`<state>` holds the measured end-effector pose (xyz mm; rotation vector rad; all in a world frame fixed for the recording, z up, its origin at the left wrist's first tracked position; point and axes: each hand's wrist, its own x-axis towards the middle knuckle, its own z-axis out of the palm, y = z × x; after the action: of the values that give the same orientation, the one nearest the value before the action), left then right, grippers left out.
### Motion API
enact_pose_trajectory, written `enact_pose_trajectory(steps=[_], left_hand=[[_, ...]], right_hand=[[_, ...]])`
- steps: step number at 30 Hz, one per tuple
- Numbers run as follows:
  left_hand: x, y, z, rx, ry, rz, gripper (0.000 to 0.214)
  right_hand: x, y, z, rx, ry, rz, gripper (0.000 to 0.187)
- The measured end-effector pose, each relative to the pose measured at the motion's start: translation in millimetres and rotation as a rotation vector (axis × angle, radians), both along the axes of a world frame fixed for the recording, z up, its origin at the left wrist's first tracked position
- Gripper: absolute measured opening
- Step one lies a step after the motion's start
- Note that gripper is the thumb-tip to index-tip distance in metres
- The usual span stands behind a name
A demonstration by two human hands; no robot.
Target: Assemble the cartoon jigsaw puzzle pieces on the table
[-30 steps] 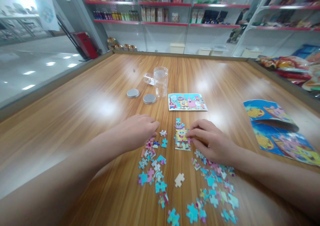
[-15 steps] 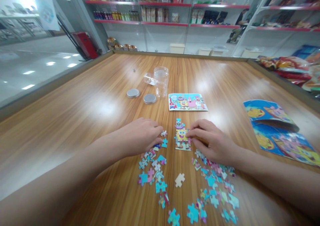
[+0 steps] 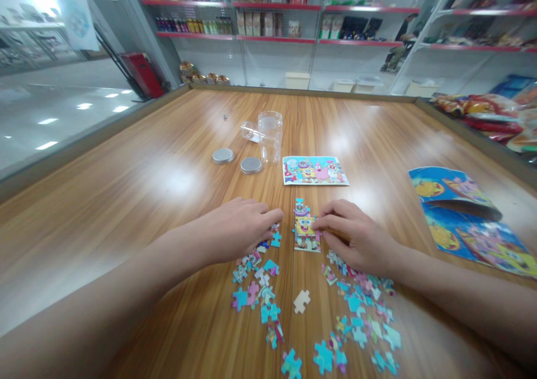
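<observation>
A narrow strip of joined jigsaw puzzle [image 3: 305, 242] with a yellow cartoon face lies in front of me. My right hand [image 3: 354, 233] is at its right edge, index fingertip and thumb curled in against the pink side of the strip. On the other side, my left hand [image 3: 245, 228] hovers low over loose puzzle pieces [image 3: 276, 239], its index finger stretched out and the thumb below partly hidden. Loose pieces spread toward me in a left group [image 3: 268, 312] and a right group [image 3: 361, 306]. One blank-backed piece [image 3: 301, 301] lies between them.
Behind the strip lies a picture card [image 3: 315, 172]. Farther left are a clear upright jar [image 3: 271, 138], a second clear jar [image 3: 249, 131] on its side and two silver lids [image 3: 251, 165] [image 3: 223, 155]. A blue printed sheet [image 3: 474, 222] curls at the right. Stocked shelves [image 3: 277, 38] stand beyond the table.
My left index finger has stretched out to the right, over the piece beside it. My right hand stays at the strip's edge almost unmoved.
</observation>
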<state>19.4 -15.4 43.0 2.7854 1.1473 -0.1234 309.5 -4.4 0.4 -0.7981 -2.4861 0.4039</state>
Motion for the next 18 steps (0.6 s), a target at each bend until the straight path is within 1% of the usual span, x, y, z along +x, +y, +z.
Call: enact_pose_trajectory(steps=[3,6,18], left_hand=[[2.7,-1.1,3.7,-0.013,0.032,0.022,0.015],[3.1,-1.4,3.8,-0.002,0.049,0.020,0.021],[2.5,-1.4,0.7,0.020,0.060,0.000,0.027]], right_hand=[[-0.1,0.1,0.6,-0.005,-0.004,0.001,0.025],[0.3,-0.3,0.8,-0.014,-0.009,0.003,0.025],[-0.8,0.2,-0.3,-0.011,0.007,0.002,0.024]])
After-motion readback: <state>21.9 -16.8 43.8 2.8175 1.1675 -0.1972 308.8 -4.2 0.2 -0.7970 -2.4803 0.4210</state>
